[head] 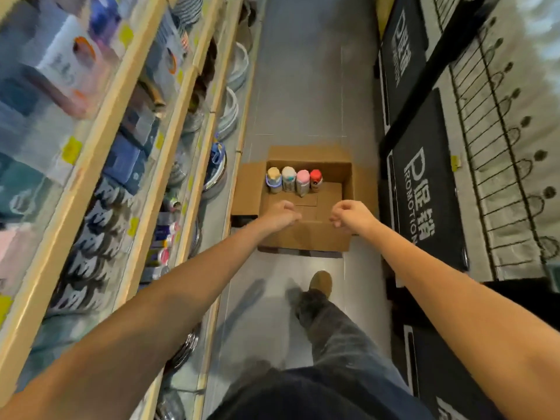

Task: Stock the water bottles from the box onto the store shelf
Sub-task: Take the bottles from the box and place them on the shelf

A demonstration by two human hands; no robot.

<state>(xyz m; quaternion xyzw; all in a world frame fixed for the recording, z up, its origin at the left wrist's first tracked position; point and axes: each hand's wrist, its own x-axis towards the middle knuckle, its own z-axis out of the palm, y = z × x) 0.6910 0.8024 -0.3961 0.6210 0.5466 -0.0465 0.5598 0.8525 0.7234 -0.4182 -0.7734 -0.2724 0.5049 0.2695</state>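
Looking down the aisle through the head camera, I see the cardboard box (pixel 306 237) sitting open on the grey floor (pixel 303 86), flaps folded out, close beside the foot of the store shelf (pixel 91 165) on the left. Four water bottles (pixel 294 180) stand upright in a row against the far wall of the box, side by side. Their caps, from left to right, are tan, white, pink and red. The rest of the box bottom is bare cardboard. Both arms reach forward over the near edge of the box. The left hand (pixel 280 215) hangs with fingers loosely curled and nothing in them; I cannot tell whether it touches the cardboard. The right hand (pixel 353 215) is just beside it, a small gap between them, fingers likewise loosely bent with nothing in its grasp. Neither hand is on a bottle. The shelf tiers carry yellow price tags (pixel 71 150), stacked plates (pixel 233 107) and boxed goods, mostly blurred. Black mats (pixel 424 192) with white lettering lie along the right side. A brown shoe (pixel 321 281) is planted just short of the box.
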